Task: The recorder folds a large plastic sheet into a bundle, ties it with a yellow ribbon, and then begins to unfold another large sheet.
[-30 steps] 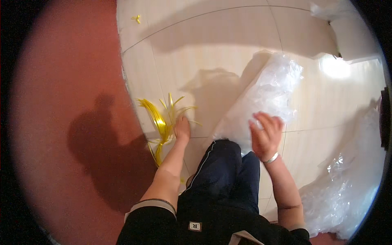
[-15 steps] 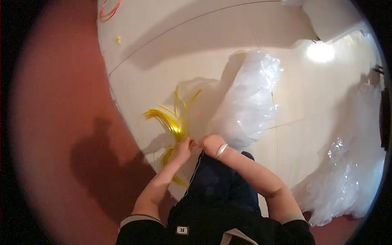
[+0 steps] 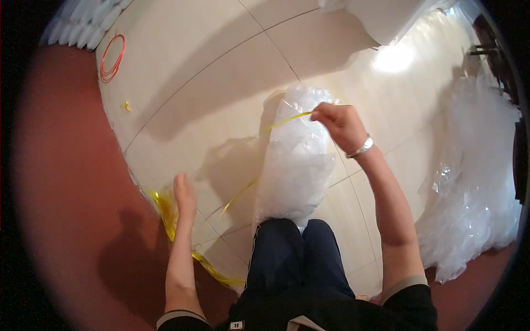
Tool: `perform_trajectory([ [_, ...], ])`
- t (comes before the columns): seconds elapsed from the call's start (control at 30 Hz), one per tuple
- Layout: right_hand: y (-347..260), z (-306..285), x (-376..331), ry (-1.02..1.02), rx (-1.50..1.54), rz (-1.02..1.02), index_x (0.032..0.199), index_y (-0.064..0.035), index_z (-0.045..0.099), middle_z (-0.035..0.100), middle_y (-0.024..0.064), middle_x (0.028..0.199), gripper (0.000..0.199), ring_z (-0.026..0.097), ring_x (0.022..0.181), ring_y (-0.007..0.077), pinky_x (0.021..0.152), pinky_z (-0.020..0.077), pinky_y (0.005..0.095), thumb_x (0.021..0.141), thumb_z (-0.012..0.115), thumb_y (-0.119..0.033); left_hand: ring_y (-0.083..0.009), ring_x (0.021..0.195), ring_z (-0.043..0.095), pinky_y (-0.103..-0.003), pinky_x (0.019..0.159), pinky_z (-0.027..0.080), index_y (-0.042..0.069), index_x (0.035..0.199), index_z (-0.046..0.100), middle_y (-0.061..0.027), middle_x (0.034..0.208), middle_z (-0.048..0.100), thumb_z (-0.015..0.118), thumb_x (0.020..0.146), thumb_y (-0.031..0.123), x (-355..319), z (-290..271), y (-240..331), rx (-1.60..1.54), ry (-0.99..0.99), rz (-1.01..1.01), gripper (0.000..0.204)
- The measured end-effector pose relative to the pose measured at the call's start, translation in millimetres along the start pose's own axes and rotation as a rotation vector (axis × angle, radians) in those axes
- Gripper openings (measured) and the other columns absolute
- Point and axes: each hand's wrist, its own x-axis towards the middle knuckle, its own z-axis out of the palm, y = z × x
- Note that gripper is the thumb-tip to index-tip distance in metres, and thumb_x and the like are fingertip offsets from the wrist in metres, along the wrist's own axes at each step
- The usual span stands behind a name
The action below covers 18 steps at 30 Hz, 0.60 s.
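Observation:
My right hand [image 3: 339,126] is closed on a thin yellow strip [image 3: 287,119], lifted above the far part of a clear plastic bundle [image 3: 298,176]. The bundle lies lengthwise on the floor before my knees. A second piece of yellow strip [image 3: 238,197] shows at the bundle's left side; I cannot tell whether both are one strip passing underneath. My left hand [image 3: 184,194] is off to the left with its fingers stretched out, holding nothing visible. Close beside it lies a bunch of yellow strips [image 3: 164,212], partly hidden by my forearm.
A large heap of clear plastic [image 3: 469,182] lies at the right. A red coil [image 3: 112,58] and a small yellow scrap [image 3: 126,106] are on the tiles at far left. White packed bundles [image 3: 83,25] stand at the top left, and a white bulky thing [image 3: 381,19] at the top.
My hands, together by my knees before, are now far apart. The right has moved forward with a yellow strip; the left has moved left. The yellow bunch and plastic bundle sit further left.

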Motion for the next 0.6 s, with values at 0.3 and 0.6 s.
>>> perform_trajectory([
  [0.3,29,-45,70,0.348,0.203,0.11,0.077,-0.0024,0.064,0.056,0.0028,0.061,0.022,0.048,0.056,0.0095,0.055,0.0396,0.0258,0.085,0.055,-0.021,-0.0062,0.069,0.043,-0.022,0.061,0.037,0.003,0.1,0.055,0.0035,0.073,0.046,0.05,0.086,0.018,143,1,246,-0.723,-0.797,0.179,0.02],
  [0.6,235,12,36,0.159,-0.266,0.693,0.073,-0.0087,0.064,0.063,0.0064,0.065,0.031,0.06,0.057,0.0151,0.056,0.0479,0.031,0.085,0.045,-0.029,-0.0072,0.056,0.05,-0.024,0.048,0.038,0.002,0.085,0.059,-0.0014,0.066,0.057,0.049,0.083,0.015,189,118,188,-0.796,-0.28,-0.295,0.016],
])
